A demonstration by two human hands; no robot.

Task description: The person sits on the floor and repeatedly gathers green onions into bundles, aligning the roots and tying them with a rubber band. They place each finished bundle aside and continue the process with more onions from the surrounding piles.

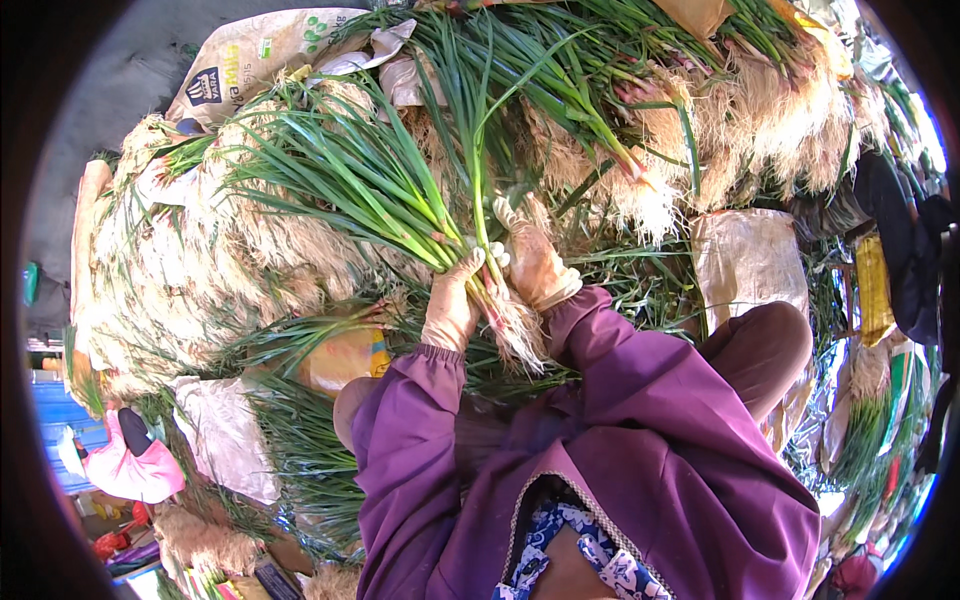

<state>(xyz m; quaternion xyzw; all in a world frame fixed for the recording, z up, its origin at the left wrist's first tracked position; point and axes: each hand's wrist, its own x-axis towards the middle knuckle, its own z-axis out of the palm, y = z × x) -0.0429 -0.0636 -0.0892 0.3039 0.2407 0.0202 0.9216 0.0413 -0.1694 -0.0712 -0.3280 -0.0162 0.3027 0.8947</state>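
Note:
My left hand, in a pale, stained glove, is closed around a bunch of green onions. The long leaves fan up and to the left, while the reddish bases and pale roots hang down toward my lap. One upright green onion rises at the bunch's right side, apart from the other leaves. My right hand, gloved the same way, is beside the bunch's right side with a finger pointing up. Stalks and overlapping fingers hide whether it grips anything.
Piled green onions with dense roots lie ahead and to the left. More bunches are stacked at the far right. A printed Yara sack lies behind the left pile. Loose leaves cover the ground near my knees. A person in pink is at the lower left.

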